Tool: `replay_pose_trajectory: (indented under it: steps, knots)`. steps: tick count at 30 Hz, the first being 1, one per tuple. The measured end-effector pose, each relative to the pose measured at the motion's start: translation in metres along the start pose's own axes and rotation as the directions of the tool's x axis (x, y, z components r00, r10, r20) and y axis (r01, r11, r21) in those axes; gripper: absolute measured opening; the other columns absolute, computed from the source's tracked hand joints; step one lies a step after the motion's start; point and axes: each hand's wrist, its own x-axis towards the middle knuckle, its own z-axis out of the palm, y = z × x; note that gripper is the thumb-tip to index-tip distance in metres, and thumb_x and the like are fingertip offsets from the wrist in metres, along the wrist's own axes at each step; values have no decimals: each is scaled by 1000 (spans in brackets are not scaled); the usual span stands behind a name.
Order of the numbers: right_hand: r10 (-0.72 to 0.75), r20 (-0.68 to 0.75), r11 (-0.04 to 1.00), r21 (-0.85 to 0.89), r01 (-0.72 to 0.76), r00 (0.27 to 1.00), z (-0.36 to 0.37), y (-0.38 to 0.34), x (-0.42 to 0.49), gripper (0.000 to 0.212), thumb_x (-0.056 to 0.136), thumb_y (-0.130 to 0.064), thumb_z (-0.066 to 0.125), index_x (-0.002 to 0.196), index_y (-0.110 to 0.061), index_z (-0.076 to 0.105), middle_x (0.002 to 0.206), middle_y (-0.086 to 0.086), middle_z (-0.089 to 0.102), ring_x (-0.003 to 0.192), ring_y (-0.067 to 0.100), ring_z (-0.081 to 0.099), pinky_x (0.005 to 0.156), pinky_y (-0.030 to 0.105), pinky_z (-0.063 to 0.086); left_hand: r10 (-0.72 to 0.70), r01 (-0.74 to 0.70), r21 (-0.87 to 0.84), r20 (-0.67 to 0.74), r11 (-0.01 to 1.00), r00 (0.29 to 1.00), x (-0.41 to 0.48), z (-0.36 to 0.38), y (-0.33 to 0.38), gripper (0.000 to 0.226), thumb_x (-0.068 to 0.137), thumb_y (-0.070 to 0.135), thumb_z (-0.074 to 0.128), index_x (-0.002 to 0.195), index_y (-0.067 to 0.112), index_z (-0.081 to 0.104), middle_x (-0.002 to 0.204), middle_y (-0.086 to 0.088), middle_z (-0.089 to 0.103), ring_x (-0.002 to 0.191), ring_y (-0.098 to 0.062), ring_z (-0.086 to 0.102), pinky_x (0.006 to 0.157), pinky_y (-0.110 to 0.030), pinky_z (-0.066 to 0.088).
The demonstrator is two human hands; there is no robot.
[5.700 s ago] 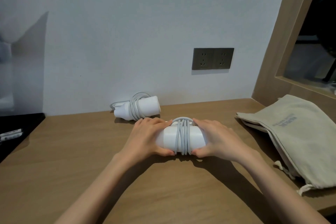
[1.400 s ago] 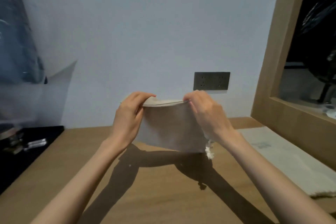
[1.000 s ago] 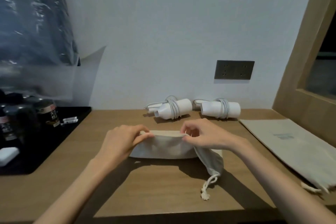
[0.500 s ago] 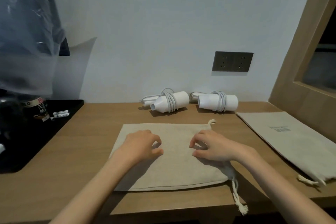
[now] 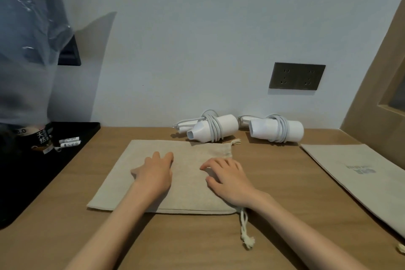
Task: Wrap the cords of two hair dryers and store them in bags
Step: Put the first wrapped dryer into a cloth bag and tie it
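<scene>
A beige drawstring bag (image 5: 188,173) lies flat on the wooden table (image 5: 274,182) in front of me. My left hand (image 5: 154,174) rests flat on its middle with straight fingers. My right hand (image 5: 228,178) lies beside it on the bag's right part, fingers spread and slightly bent, holding nothing. Two white hair dryers lie by the wall, each with its grey cord wound round the body: the left dryer (image 5: 210,130) and the right dryer (image 5: 277,130). A second beige bag (image 5: 359,173) lies flat at the right.
A black tray (image 5: 32,171) with cups and sachets sits at the left. A dark socket plate (image 5: 297,76) is on the wall above the dryers. A wooden frame (image 5: 377,85) rises at the right. The bag's white drawstring (image 5: 245,229) trails towards the table's front.
Over the last second the bag went from held at its rim to spread flat on the table. Both hands have let go and now rest on it, slightly further forward.
</scene>
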Motion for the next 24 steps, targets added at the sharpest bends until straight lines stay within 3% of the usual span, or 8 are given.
replay_pose_trajectory:
  steps: [4,6,8,10,12,17,21,24]
  knots:
    - [20,-10,995,100,-18,1000,2,-1,11,28,96,-32,46,123,-35,53,132,-15,48,126,9,35,109,31,20,-58,58,11,-52,998,997,16,-3,0,25,99,26,34,123,20,41,119,-10,44,109,-30,45,89,-46,47]
    - [61,-81,974,222,-41,995,-5,2,16,24,95,-29,51,118,-34,57,128,-15,51,123,6,41,110,36,29,-49,48,-9,-136,999,990,25,-2,6,26,99,28,35,119,16,46,120,-10,45,111,-29,45,88,-42,45]
    - [120,-194,958,281,-62,974,-18,7,25,25,93,-27,57,118,-30,57,131,-10,46,121,3,35,106,31,32,-26,20,-29,-231,999,973,35,5,14,31,99,35,35,117,16,50,121,-8,46,113,-28,45,91,-42,41]
    - [131,-303,977,201,-71,944,-33,16,39,33,90,-29,62,122,-27,56,137,-6,40,123,6,28,104,27,26,-36,18,-81,-227,997,973,45,16,20,38,97,47,34,119,20,49,125,-5,45,117,-27,43,100,-50,33]
    - [109,-354,993,85,-84,929,-46,28,55,46,84,-35,69,127,-31,52,142,-4,36,130,16,26,108,37,28,-46,22,-134,-174,991,984,51,26,21,42,95,55,33,120,25,47,129,-3,41,122,-27,39,104,-60,23]
    - [90,-185,988,-110,-112,978,-55,51,99,79,72,-50,76,140,-42,35,152,-1,25,139,25,16,111,48,23,9,-35,-129,-195,991,981,58,32,10,40,95,56,30,124,31,44,134,2,37,126,-23,34,106,-61,19]
    - [34,-28,966,-255,-40,999,-47,64,128,94,65,-62,75,142,-45,25,146,-1,35,135,28,27,110,54,21,34,-63,-146,-195,987,980,60,32,6,40,94,56,31,125,33,43,134,4,36,128,-20,32,108,-61,16]
    - [-29,-32,949,-315,17,999,-41,71,138,94,64,-67,71,143,-41,26,140,-2,42,128,23,36,108,49,22,47,-78,-156,-194,985,980,64,32,3,40,94,57,32,124,34,43,133,5,35,127,-20,32,109,-61,15]
